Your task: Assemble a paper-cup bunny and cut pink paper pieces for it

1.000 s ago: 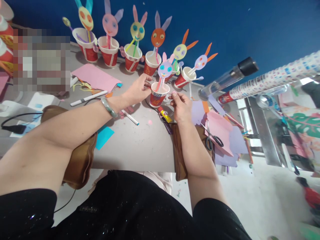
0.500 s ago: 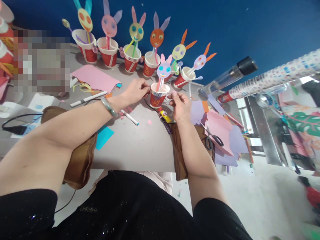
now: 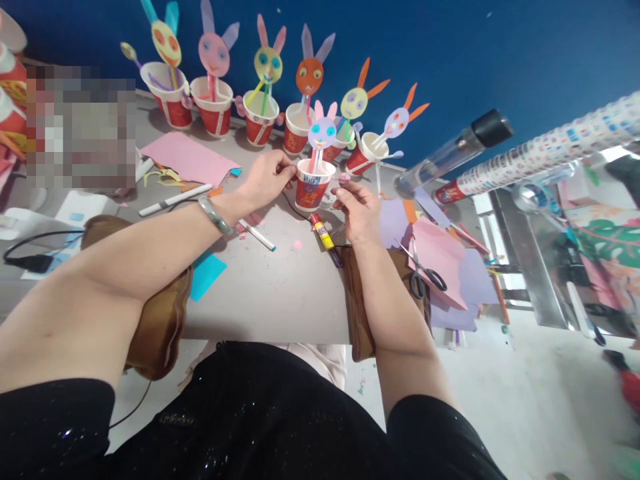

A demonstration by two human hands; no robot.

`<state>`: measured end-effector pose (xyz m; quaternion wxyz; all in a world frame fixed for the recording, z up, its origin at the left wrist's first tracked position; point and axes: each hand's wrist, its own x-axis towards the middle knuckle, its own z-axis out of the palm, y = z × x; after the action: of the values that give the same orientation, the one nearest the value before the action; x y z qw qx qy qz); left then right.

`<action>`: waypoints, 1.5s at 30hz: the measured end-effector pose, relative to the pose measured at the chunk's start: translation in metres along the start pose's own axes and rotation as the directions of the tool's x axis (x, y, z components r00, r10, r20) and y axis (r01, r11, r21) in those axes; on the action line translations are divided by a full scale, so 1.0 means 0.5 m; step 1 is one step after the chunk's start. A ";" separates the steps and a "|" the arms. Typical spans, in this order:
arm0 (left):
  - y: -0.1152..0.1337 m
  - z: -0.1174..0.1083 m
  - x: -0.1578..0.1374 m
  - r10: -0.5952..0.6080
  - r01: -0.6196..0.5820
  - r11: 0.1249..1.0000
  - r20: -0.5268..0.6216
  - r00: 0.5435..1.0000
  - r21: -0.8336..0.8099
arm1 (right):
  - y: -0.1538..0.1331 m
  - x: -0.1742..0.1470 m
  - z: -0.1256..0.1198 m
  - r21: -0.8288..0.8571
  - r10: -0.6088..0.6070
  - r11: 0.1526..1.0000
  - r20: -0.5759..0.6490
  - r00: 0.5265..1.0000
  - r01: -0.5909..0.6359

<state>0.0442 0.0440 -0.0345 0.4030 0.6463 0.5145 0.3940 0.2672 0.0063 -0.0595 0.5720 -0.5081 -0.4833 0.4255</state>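
Observation:
A red and white paper cup [image 3: 310, 193] stands at the middle of the grey table, between my hands. A lilac paper rabbit face [image 3: 322, 133] with pink ears rises from it on pink and white stems. My left hand [image 3: 270, 179] is closed in a pinch at the cup's left side; what lies between the fingertips is hidden. On the right, my right hand [image 3: 357, 208] has its thumb and fingers drawn together close to the cup wall. A small pink disc [image 3: 344, 179] shows just above those fingers. Below the cup lies a yellow and red glue stick [image 3: 324, 235].
Several similar rabbit cups [image 3: 260, 120] line the blue wall. Pink paper [image 3: 187, 157], white markers [image 3: 175, 200] and a blue paper piece [image 3: 207, 277] lie leftward. Scissors [image 3: 425, 273] rest on coloured paper at right, near a clear tube [image 3: 445, 160]. Brown cushions [image 3: 357, 307] sit under my forearms.
The cup has shifted slightly away from me, and more of the glue stick shows. My right fingers have moved lower, uncovering the pink disc. My left hand stays pinched beside the cup.

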 end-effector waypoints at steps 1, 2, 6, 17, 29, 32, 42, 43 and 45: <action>-0.002 0.000 0.001 0.011 -0.011 1.000 -0.005 1.000 0.011 | -0.003 -0.002 0.001 -0.015 -0.005 1.000 -0.008 1.000 0.005; -0.004 -0.001 0.002 0.026 -0.025 0.999 -0.008 1.000 0.024 | -0.005 -0.003 0.002 -0.036 -0.015 0.999 -0.019 1.000 0.015; -0.011 -0.003 0.001 0.093 -0.091 0.992 -0.017 0.996 0.082 | -0.015 -0.005 0.001 -0.131 -0.086 0.988 -0.064 0.994 0.077; -0.008 -0.007 -0.006 0.153 -0.152 0.980 -0.002 0.988 0.126 | -0.020 0.000 -0.003 -0.179 -0.152 0.974 -0.060 0.987 0.139; -0.014 0.004 0.000 0.095 -0.095 0.995 0.015 0.995 0.003 | -0.018 -0.002 0.003 -0.147 -0.124 0.983 -0.089 0.988 0.110; -0.008 0.004 -0.003 0.068 -0.068 0.998 0.035 0.997 -0.014 | -0.016 -0.002 0.003 -0.146 -0.104 0.985 -0.101 0.989 0.089; 0.000 0.001 -0.007 0.045 -0.044 0.998 0.013 0.999 -0.055 | -0.017 -0.007 0.009 -0.026 -0.038 0.999 -0.085 0.996 0.036; -0.002 0.001 -0.006 0.047 -0.046 0.997 0.012 0.999 -0.055 | -0.018 -0.007 0.008 -0.028 -0.027 0.999 -0.077 0.997 0.025; -0.006 0.001 -0.005 0.057 -0.056 0.997 0.014 0.998 -0.044 | -0.020 -0.007 0.006 -0.031 -0.015 0.999 -0.049 0.999 0.014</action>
<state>0.0433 0.0421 -0.0374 0.4094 0.6547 0.4842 0.4113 0.2638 0.0021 -0.0499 0.5789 -0.5236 -0.4793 0.4013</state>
